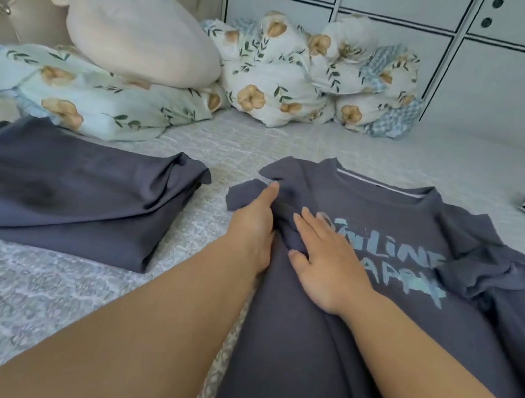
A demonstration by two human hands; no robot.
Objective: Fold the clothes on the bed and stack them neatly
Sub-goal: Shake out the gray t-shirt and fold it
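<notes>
Your left hand (255,222) pinches the shirt (358,305) sleeve, fingers curled on cloth; your right hand (327,261) presses flat beside it, fingers straight, slightly spread; shirt lies face-up on the bed (70,298); folded pile (57,189) to its left.

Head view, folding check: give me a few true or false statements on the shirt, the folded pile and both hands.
1. The grey printed shirt lies front up, its lettering showing. True.
2. The left hand rests on the folded grey garment. False: it is at the shirt's left sleeve, apart from the folded garment.
3. The right hand lies flat on the shirt, fingers straight. True.
4. The folded garment sits on top of the shirt. False: it lies on the bed, left of the shirt.
</notes>
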